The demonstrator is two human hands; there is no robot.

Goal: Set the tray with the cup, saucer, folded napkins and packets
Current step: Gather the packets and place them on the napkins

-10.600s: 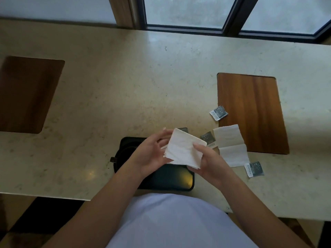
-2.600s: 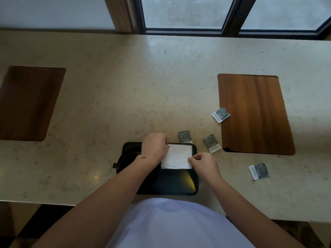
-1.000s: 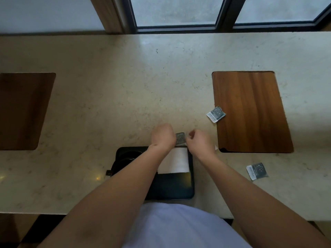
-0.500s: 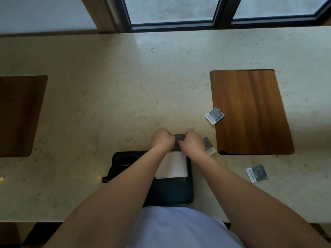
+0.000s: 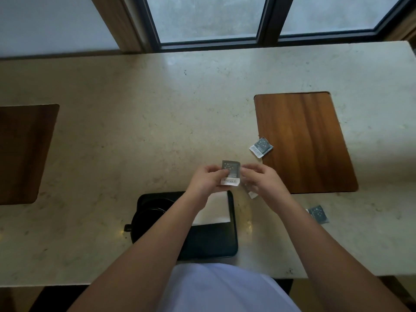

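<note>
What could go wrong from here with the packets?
The left hand pinches one packet above the counter, not over the tray; it could fall short. A second packet lies half hidden under the right hand and may be brushed away. Two loose packets could be forgotten.

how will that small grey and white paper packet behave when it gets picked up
The small grey and white paper packet looks thin and flat, so probably light and slightly floppy. The left hand pinches it by one edge and it stays flat, suggesting some stiffness. It seems unlikely to roll.

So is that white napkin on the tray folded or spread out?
Folded: the napkin lies as a small neat rectangle on the black tray, partly hidden by the left forearm.
</note>
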